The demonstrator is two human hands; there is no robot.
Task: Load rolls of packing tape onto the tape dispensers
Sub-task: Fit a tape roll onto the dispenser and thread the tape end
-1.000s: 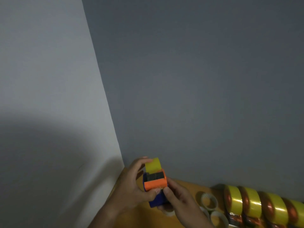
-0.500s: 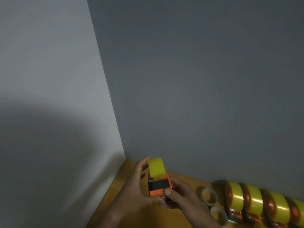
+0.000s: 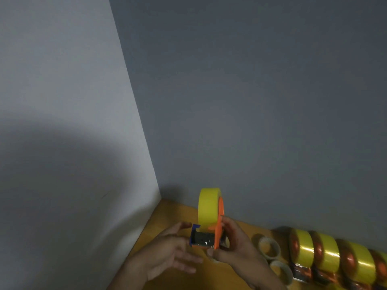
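An orange and blue tape dispenser [image 3: 206,239] stands upright over the wooden table [image 3: 167,214], with a yellow tape roll [image 3: 207,206] seated on its wheel. My right hand [image 3: 234,245] grips the dispenser from its right side, thumb under the front. My left hand [image 3: 167,254] is just left of the dispenser with fingers spread and relaxed; its fingertips are close to the blue side, holding nothing.
A row of yellow tape rolls on loaded dispensers [image 3: 326,256] lines the wall at lower right. Empty cardboard tape cores [image 3: 269,248] lie between them and my hands. Grey walls meet in a corner behind the table.
My left hand has let go of the dispenser and opened. The dispenser with its roll has risen and turned more upright, now held by my right hand alone.
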